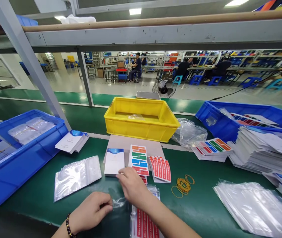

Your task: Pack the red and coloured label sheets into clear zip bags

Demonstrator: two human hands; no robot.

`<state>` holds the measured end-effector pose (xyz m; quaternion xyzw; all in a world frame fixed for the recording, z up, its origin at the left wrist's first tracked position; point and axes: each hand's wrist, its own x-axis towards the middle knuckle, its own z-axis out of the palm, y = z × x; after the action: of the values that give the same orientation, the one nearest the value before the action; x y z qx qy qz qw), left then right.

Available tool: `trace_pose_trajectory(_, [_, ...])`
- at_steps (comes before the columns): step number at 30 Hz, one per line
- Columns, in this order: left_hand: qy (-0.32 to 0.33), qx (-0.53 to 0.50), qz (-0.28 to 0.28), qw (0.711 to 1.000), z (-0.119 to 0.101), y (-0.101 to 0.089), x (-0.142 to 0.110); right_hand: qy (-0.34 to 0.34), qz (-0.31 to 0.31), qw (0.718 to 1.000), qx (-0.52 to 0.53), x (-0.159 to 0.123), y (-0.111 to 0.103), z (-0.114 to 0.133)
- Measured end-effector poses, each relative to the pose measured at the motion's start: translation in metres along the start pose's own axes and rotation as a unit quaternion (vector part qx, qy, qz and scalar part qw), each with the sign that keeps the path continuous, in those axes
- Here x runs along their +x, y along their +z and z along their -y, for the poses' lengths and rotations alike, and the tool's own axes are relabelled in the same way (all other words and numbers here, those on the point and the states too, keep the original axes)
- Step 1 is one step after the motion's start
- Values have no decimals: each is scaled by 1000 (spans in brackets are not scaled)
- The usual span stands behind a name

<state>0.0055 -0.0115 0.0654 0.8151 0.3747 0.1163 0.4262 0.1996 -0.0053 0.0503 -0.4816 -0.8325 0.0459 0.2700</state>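
Observation:
My left hand (92,210) is closed, thumb against fingers, at one end of a small clear plastic bag (119,202) that lies between my hands. With bent fingers, my right hand (132,185) grips the near right corner of the top white booklet (114,162), whose far edge has a blue band. Right of that stack lie sheets of coloured stickers (139,157) and red label sheets (161,168). Under my right forearm is a clear bag with red label sheets (144,223). Flat clear zip bags (77,177) lie left of the booklets.
A yellow bin (141,130) stands behind the booklets. Blue bins stand at the left (31,155) and right (255,114). Rubber bands (182,185), a pile of clear bags (257,205) and stacked papers (262,148) lie to the right. A metal shelf beam (156,35) crosses overhead.

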Motion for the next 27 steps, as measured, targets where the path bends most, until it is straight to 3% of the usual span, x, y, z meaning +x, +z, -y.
trace_pose_trajectory(2, [-24,-51,-3,998,8,9,3,4,6,997,-83,15,22,-9])
trace_pose_trajectory(5, [-56,-136,-26,989,17,18,5,9,17,993,-116,26,40,-17])
trace_pose_trajectory(12, [-120,-368,-70,919,39,33,12,-23,11,994,-105,11,26,-10])
trace_pose_trajectory(14, [-154,-472,-73,865,41,36,19,-37,-7,996,-84,5,21,-5])
trace_pose_trajectory(17, [-187,-621,-62,759,40,36,30,-46,-35,996,-71,0,18,-3])
trace_pose_trajectory(21, [-177,-699,-52,691,35,34,40,-45,-70,995,-54,-6,17,3])
trace_pose_trajectory(24, [-155,-722,-79,669,33,35,44,-65,-58,995,-43,-13,12,11])
trace_pose_trajectory(27, [-164,-702,-106,685,35,38,45,-79,-22,997,-9,-19,4,10])
